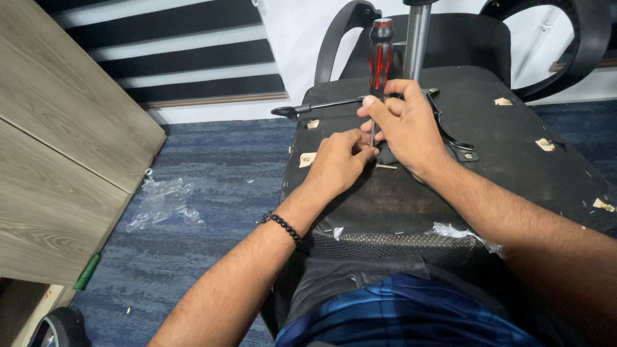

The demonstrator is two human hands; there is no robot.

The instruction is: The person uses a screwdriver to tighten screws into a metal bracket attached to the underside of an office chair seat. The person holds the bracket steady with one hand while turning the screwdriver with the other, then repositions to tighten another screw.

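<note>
On the upturned underside of the office chair seat (pixel 514 148), the right hand (pixel 405 128) grips a red-and-black screwdriver (pixel 379 58) upright while the left hand (pixel 337 160) pinches its shaft near the tip, beside a loose screw (pixel 387 167).

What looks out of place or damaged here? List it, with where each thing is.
The office chair lies overturned, the black underside of its seat facing up, while the right hand holds a red-and-black screwdriver upright on it and the left hand steadies the tip. Crumpled clear plastic wrap litters the blue carpet. A loose screw lies beside the hands.
</note>
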